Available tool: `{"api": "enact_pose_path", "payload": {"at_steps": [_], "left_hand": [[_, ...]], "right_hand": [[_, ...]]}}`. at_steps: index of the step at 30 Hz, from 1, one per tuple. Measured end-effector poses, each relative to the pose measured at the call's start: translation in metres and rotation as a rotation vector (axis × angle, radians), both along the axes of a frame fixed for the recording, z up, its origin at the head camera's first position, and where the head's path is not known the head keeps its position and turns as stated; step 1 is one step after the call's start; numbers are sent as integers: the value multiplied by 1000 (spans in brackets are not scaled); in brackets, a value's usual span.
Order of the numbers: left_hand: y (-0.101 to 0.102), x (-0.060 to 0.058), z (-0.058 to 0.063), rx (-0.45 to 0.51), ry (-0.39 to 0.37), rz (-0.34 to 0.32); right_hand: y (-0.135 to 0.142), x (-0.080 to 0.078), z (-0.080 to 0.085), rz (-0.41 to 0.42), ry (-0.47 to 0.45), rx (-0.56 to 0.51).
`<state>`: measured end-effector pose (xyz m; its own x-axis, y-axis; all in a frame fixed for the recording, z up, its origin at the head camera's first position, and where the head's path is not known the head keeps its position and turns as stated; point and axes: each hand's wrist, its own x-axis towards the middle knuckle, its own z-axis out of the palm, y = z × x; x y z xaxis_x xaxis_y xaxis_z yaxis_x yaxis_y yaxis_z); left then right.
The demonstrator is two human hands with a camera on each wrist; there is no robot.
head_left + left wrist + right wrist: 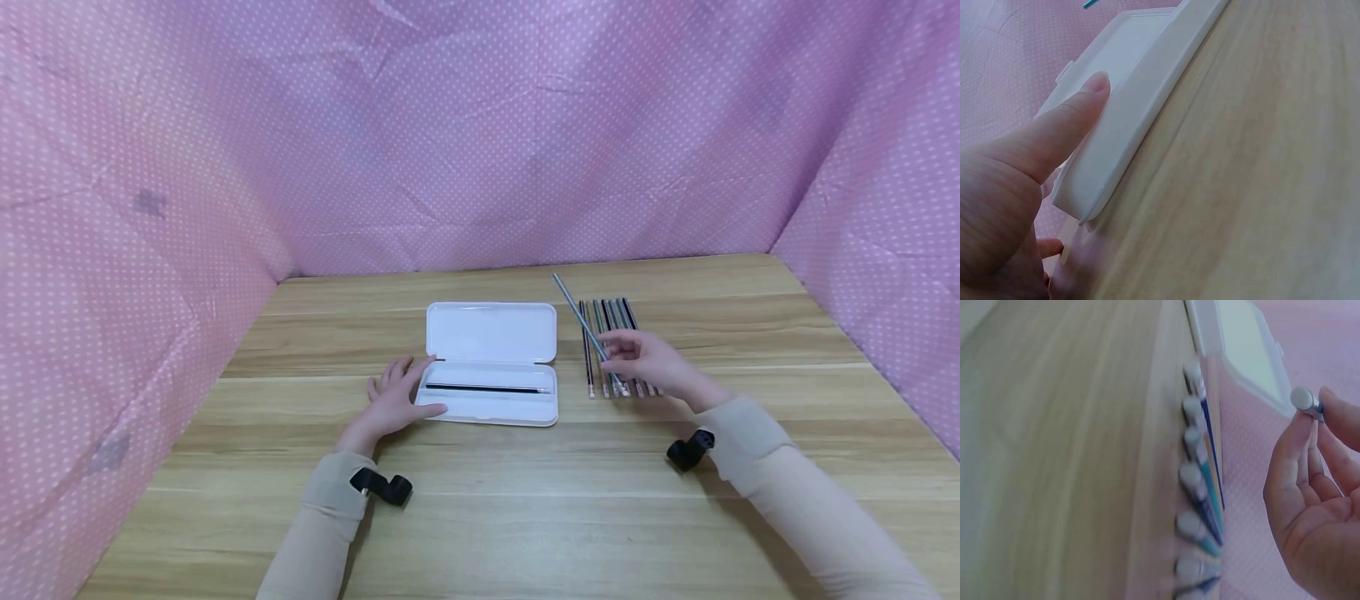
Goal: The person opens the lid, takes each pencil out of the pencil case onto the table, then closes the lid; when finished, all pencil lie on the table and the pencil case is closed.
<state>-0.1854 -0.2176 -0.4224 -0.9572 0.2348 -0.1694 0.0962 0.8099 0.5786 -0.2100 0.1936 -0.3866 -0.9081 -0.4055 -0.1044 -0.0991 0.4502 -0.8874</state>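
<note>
A white pencil case [495, 410] lies opened flat on the table, its lid [491, 332] tipped back on the far side. One dark pencil [487, 388] lies lengthwise in its tray. My left hand [395, 402] rests at the case's left end, fingers spread and thumb on the near side edge. To the right, my right hand [648, 362] pinches a blue-green pencil [573, 304] near its eraser end, raised and slanting up to the left over a row of pencils [587, 358]. In the right wrist view the held pencil's white eraser [1302, 398] shows between thumb and fingers.
Several dark, teal and tan pencils lie side by side right of the case, erasers [1191, 478] toward me. The wooden table [510, 508] ends at pink dotted cloth [480, 150] behind and at both sides. Black wrist cameras [390, 489] sit on both sleeves.
</note>
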Motion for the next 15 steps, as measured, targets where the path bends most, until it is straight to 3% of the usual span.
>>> {"api": "enact_pose_path", "payload": {"at_steps": [9, 15], "left_hand": [[1, 3, -1, 18, 10, -4], [0, 2, 0, 14, 18, -3]], "right_hand": [[31, -1, -5, -50, -45, -23], [50, -4, -7, -82, -112, -137]]}}
